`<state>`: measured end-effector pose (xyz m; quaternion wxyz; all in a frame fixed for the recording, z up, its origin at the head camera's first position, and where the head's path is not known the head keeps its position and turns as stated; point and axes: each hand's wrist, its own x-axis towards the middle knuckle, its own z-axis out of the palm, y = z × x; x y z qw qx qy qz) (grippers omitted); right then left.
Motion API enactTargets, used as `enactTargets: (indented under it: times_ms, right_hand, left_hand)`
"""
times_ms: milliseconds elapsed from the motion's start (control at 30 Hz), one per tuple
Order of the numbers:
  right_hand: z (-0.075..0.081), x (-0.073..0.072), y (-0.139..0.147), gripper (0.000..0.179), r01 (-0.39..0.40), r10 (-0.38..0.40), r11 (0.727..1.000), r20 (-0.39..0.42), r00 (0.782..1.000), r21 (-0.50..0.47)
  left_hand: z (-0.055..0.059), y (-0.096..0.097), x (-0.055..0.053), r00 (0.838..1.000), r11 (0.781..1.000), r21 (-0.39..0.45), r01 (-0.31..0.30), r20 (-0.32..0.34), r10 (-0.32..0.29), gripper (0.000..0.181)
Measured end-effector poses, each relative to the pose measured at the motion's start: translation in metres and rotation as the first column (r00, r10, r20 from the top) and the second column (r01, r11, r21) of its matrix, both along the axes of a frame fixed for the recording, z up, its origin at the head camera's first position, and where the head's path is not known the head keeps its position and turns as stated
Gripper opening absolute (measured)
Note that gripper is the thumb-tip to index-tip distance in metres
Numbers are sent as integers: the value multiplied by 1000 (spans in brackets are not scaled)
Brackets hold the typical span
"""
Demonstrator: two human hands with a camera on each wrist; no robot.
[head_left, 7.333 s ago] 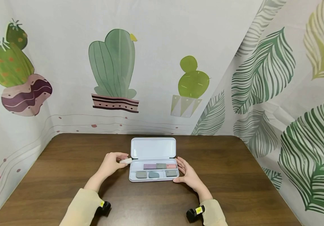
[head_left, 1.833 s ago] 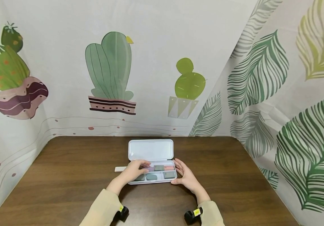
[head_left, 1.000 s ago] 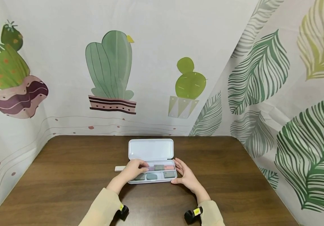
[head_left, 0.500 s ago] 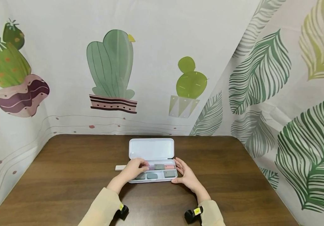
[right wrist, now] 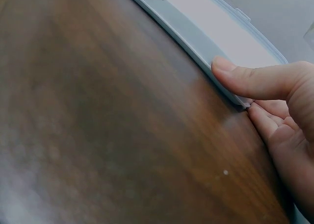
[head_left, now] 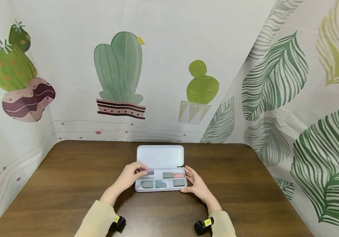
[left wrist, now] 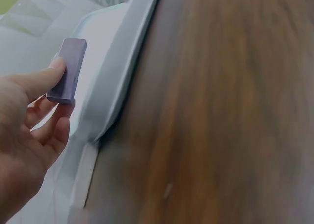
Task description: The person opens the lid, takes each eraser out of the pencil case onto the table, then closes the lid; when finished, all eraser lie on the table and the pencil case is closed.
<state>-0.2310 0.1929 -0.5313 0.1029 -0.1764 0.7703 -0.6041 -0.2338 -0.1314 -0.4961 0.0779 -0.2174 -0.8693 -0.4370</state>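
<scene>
My left hand (head_left: 129, 176) pinches a small purple rectangular block (head_left: 149, 172) between thumb and fingers, above the rear left part of a white hinged case (head_left: 154, 190). The left wrist view shows the purple block (left wrist: 71, 69) lifted and tilted. My right hand (head_left: 197, 186) holds the case's right end, thumb on its front wall and fingers along the side. A grey-green block (head_left: 168, 175) and a pink block (head_left: 179, 175) lie end to end in the rear compartment. Grey-green pieces (head_left: 147, 184) sit in the front compartments.
The case's lid (head_left: 160, 156) stands raised at the back. A white strip (left wrist: 85, 177) lies on the table beside the case in the left wrist view. The brown wooden table (head_left: 163, 214) meets a printed cloth backdrop (head_left: 163, 82).
My left hand first held a white piece left of the case, then reached into the case. Now it has lifted the purple block away from the grey-green one, leftward. The right hand stays put.
</scene>
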Motion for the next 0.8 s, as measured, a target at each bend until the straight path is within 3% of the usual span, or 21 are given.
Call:
enactTargets:
  times_ms: [333,633,800]
  right_hand:
    - [0,1,0,100,1,-2,1000,-10,1000,-3]
    - [-2,1,0,100,3,-3,1000,-1,1000,-4]
    - [-1,0,0,101,9,-9,1000,17,1000,-10]
  left_hand:
    - [4,-44,7,996,996,5,-86,23,86,10]
    - [9,-83,10,980,978,-92,-186,56,192,10]
    - [11,-102,12,972,969,-142,-205,89,218,12]
